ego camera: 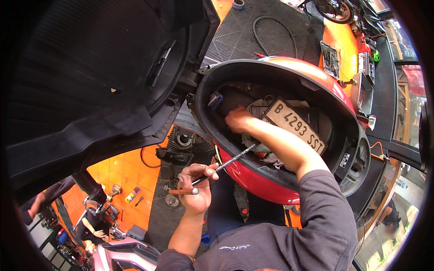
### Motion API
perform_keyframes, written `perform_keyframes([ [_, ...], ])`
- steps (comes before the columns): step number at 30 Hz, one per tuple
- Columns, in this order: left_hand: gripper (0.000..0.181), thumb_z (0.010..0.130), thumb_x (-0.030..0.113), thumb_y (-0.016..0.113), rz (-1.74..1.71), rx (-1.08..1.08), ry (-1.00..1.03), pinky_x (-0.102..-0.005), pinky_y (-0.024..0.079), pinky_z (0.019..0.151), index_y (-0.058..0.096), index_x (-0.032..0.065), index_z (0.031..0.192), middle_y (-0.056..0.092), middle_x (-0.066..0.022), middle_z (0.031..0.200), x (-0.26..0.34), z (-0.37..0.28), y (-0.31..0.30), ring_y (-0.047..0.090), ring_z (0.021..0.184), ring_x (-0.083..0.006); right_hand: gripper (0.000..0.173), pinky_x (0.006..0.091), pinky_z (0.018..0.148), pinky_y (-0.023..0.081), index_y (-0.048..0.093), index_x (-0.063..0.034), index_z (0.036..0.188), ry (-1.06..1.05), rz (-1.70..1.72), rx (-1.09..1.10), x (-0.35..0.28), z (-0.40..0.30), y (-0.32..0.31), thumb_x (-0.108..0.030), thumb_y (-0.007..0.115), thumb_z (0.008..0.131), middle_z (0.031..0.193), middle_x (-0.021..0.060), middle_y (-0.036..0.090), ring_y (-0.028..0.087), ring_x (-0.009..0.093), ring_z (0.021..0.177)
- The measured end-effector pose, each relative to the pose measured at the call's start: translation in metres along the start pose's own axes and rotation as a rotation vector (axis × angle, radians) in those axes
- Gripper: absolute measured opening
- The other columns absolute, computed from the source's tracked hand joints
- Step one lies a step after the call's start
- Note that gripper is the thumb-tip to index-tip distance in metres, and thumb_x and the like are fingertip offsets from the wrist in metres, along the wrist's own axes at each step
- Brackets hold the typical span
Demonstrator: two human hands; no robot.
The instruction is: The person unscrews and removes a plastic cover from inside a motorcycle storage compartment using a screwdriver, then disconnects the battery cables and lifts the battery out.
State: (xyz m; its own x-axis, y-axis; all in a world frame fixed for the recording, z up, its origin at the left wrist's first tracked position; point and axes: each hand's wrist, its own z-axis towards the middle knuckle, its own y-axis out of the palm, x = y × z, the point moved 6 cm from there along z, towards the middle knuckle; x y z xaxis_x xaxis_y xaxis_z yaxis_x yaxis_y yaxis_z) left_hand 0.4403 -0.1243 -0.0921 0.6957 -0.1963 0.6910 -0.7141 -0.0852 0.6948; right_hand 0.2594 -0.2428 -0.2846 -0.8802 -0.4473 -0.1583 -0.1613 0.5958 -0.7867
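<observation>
In the head view, my left hand [196, 184] is closed around a dark metal rod [237, 157], whose far end reaches over the rim of a scooter's underseat storage bin [271, 172]. A second, brownish rod [183, 191] with a round metal end lies across the same palm. My right hand [239, 118] is down inside the bin, near its front; its fingertips are hidden, so what it touches cannot be told. A licence plate [295, 125] lies in the bin beside my right forearm, over some cloth [276, 161]. The scooter's red body panel [257, 183] surrounds the bin.
The raised black seat [84, 67] fills the upper left. A power tool [115, 191] and a spray can [133, 194] are on the orange tiles. Removed black parts [174, 156] lie on the dark mat. Co-workers [93, 225] are at the lower left, near a pink scooter [127, 254].
</observation>
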Motion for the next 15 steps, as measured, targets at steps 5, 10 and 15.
perform_keyframes([
  [5, 0.054, 0.110, 0.046, 0.038, 0.194, -0.094, 0.084, -0.0541, 0.047, 0.107, 0.061, -0.0032, 0.115, 0.066, -0.0160, 0.096, 0.003, -0.003, 0.013, 0.068, 0.086, -0.0279, 0.023, 0.0497, 0.101, 0.044, 0.080, -0.0094, 0.095, -0.166, -0.176, -0.043, -0.030, 0.033, 0.035, -0.021, 0.063, 0.085, 0.100, 0.0141, 0.078, 0.073, 0.031, 0.100],
  [10, 0.050, 0.108, 0.048, 0.044, 0.280, -0.070, 0.114, -0.0562, 0.047, 0.106, 0.061, 0.0017, 0.114, 0.063, -0.0121, 0.093, 0.007, -0.011, 0.024, 0.063, 0.082, -0.0247, 0.020, 0.0485, 0.079, 0.053, 0.081, -0.0135, 0.089, -0.228, -0.258, -0.001, -0.037, 0.050, 0.068, -0.024, 0.065, 0.084, 0.094, 0.0114, 0.078, 0.073, 0.031, 0.088],
  [15, 0.053, 0.107, 0.054, 0.043, 0.223, -0.034, 0.218, -0.0559, 0.053, 0.097, 0.062, 0.0040, 0.113, 0.060, -0.0105, 0.087, 0.032, -0.018, 0.032, 0.061, 0.075, -0.0230, 0.021, 0.0557, 0.085, 0.049, 0.080, -0.0140, 0.080, -0.402, -0.506, 0.289, -0.038, 0.036, 0.065, -0.026, 0.063, 0.085, 0.098, 0.0093, 0.074, 0.066, 0.031, 0.100],
])
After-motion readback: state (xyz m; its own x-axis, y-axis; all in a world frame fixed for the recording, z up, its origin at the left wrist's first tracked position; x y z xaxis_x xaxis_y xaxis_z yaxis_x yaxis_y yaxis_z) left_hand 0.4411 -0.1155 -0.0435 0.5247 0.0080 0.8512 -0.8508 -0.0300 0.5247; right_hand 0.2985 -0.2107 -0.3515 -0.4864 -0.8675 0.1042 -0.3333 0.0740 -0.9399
